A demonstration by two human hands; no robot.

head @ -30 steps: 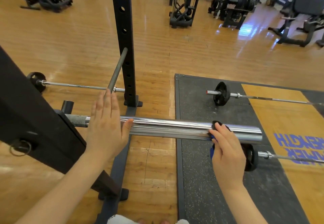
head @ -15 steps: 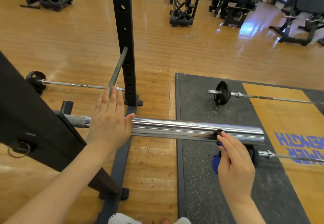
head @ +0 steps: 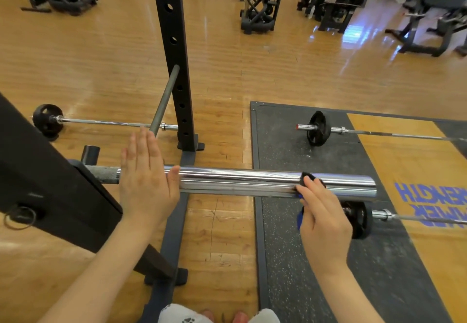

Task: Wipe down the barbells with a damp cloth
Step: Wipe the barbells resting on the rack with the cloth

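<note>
A chrome barbell sleeve (head: 240,182) runs left to right in front of me, racked at waist height. My left hand (head: 145,181) lies flat on its inner end, fingers straight and together, thumb on the chrome. My right hand (head: 322,214) grips a dark blue-and-black cloth (head: 307,178) and presses it against the sleeve near its outer end. Most of the cloth is hidden under my fingers; a blue corner hangs below.
A black rack upright (head: 174,52) stands behind the sleeve, with a grey safety pin (head: 164,100) slanting from it. Barbells with small black plates lie on the floor: left (head: 48,120), on the rubber mat (head: 318,128), and below my right hand (head: 358,219). Gym machines stand at the back.
My right hand slid the cloth out along the sleeve toward its end, then back inward a little. My left hand stayed flat on the inner end.
</note>
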